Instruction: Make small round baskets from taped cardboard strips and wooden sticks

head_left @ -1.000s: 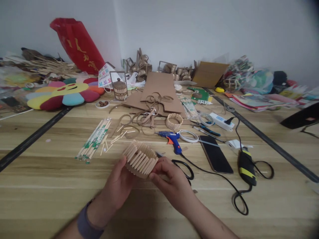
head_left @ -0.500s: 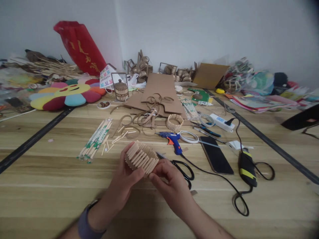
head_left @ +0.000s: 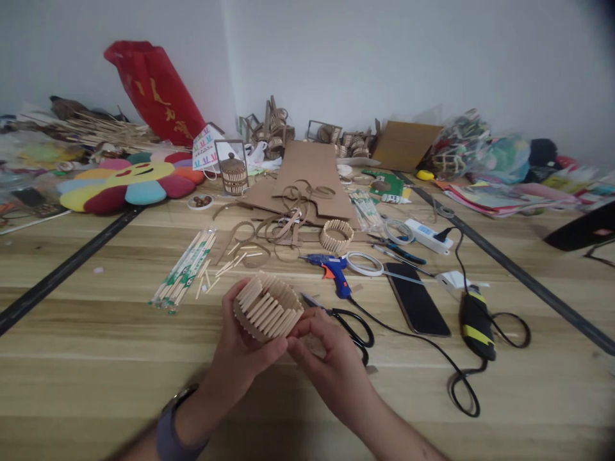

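Observation:
A round cup of short wooden sticks on a cardboard base point(head_left: 269, 306) is tilted above the table, its open top facing up and to the right. Around its left side and bottom my left hand point(head_left: 243, 346) is wrapped, thumb at the lower edge. The fingers of my right hand point(head_left: 321, 349) are pinched together at the cup's lower right edge; whether they grip the cup or something small is hidden. Black-handled scissors point(head_left: 353, 326) lie partly behind my right hand. Beyond the cup are loose stick pieces point(head_left: 233, 264) and a blue glue gun point(head_left: 336, 272).
Packed sticks point(head_left: 185, 272) lie at the left. A stick ring point(head_left: 337, 236) stands near cardboard strips point(head_left: 288, 221). To the right are a phone point(head_left: 418, 299), a black and yellow tool point(head_left: 476, 323), a power strip point(head_left: 427, 235) and looping cables. A flower cushion point(head_left: 134, 182) sits farther back.
The cup has turned in my left hand and shifted slightly left and down, showing more of its base edge. My right hand's fingers stay close to its lower right side.

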### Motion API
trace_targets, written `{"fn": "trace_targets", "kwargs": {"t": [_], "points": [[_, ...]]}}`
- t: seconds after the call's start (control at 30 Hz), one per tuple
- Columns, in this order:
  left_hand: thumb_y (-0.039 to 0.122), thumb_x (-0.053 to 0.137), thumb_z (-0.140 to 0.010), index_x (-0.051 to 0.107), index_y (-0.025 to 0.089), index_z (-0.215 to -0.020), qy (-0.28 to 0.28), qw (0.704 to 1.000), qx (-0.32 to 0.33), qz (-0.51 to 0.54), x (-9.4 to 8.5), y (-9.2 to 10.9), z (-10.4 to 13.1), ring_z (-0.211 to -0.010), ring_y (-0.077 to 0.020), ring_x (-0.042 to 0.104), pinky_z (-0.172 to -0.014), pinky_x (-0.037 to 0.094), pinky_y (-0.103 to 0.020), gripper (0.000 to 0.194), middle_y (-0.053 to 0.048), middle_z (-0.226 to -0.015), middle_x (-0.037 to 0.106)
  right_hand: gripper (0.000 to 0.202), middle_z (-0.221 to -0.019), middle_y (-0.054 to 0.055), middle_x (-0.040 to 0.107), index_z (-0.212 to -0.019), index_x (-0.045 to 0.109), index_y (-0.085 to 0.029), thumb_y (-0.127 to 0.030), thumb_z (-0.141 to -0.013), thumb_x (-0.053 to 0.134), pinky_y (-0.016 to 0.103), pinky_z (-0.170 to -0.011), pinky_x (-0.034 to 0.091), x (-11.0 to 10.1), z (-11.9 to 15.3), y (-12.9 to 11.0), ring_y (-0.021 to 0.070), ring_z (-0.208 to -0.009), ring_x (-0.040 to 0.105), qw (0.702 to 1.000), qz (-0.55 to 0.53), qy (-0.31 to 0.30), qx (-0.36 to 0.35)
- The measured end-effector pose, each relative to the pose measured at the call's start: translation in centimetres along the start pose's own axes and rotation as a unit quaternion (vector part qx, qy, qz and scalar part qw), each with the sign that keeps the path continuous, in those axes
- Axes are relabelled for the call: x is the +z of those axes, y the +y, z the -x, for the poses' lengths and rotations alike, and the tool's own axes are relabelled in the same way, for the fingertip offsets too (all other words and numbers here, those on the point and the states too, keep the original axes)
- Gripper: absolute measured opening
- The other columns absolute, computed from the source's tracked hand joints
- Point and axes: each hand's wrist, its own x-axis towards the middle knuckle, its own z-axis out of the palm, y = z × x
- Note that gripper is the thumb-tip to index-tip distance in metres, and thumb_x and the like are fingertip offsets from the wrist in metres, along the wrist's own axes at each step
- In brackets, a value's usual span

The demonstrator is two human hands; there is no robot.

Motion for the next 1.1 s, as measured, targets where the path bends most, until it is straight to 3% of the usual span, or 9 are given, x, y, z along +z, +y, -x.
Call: {"fn": "trace_targets", "kwargs": {"t": [0.13, 0.37, 0.5, 0.73, 0.97, 1.1], "points": [[0.025, 0.087, -0.064, 0.042, 0.031, -0.127, -0.023, 0.999, 0.022, 0.007, -0.1, 0.1, -0.1, -0.099, -0.0237, 0.067, -0.084, 0.055, -0.033, 0.078, -0.005, -0.117, 0.064, 0.01, -0.087, 0.004, 0.066, -0.074, 0.065, -0.02, -0.023, -0.083, 0.065, 0.029, -0.078, 0.046, -0.2, -0.1, -0.1, 0.0183, -0.084, 0.061, 1.0, 0.005, -0.017, 0.015], [0.028, 0.084, -0.068, 0.039, 0.03, -0.129, 0.035, 0.997, 0.05, -0.04, -0.3, -0.1, -0.8, -0.097, -0.0205, 0.066, -0.084, 0.054, -0.032, 0.077, -0.003, -0.112, 0.063, 0.011, -0.082, 0.002, 0.064, -0.074, 0.063, -0.02, -0.024, -0.084, 0.063, 0.027, -0.075, 0.044, -0.4, 0.1, -0.3, 0.0169, -0.08, 0.059, 0.999, -0.005, -0.037, 0.021], [0.028, 0.083, -0.069, 0.04, 0.031, -0.13, 0.032, 0.998, 0.04, -0.029, -0.4, -0.3, -0.9, -0.098, -0.0189, 0.065, -0.087, 0.053, -0.031, 0.074, -0.002, -0.114, 0.063, 0.012, -0.08, 0.001, 0.063, -0.073, 0.062, -0.02, -0.024, -0.084, 0.063, 0.026, -0.073, 0.043, -0.6, 0.1, -0.5, 0.0162, -0.078, 0.058, 0.998, -0.012, -0.053, 0.023], [0.031, 0.085, -0.067, 0.042, 0.03, -0.132, 0.005, 0.999, 0.005, 0.053, -0.1, -0.9, -0.3, -0.1, -0.0207, 0.066, -0.085, 0.053, -0.03, 0.078, -0.004, -0.118, 0.064, 0.011, -0.084, 0.003, 0.066, -0.072, 0.064, -0.019, -0.022, -0.082, 0.064, 0.028, -0.078, 0.045, -0.2, -0.1, 0.0, 0.0177, -0.083, 0.06, 1.0, -0.006, -0.008, 0.024], [0.017, 0.088, -0.058, 0.043, 0.032, -0.127, 0.032, 0.995, 0.082, -0.053, -0.4, -0.9, 0.3, -0.09, -0.0195, 0.067, -0.076, 0.053, -0.027, 0.084, -0.002, -0.111, 0.065, 0.01, -0.082, 0.003, 0.065, -0.07, 0.067, -0.02, -0.017, -0.08, 0.068, 0.027, -0.074, 0.047, 0.2, 0.0, 0.6, 0.0178, -0.08, 0.061, 0.999, 0.031, 0.036, 0.011], [0.02, 0.09, -0.054, 0.046, 0.031, -0.125, 0.065, 0.992, 0.099, -0.034, -0.2, -0.9, 0.3, -0.093, -0.0205, 0.065, -0.08, 0.052, -0.028, 0.083, -0.002, -0.111, 0.064, 0.01, -0.09, 0.006, 0.065, -0.079, 0.07, -0.02, -0.03, -0.08, 0.075, 0.029, -0.074, 0.048, 0.0, -0.1, 1.0, 0.0208, -0.086, 0.062, 0.998, 0.049, 0.04, -0.012]]}}
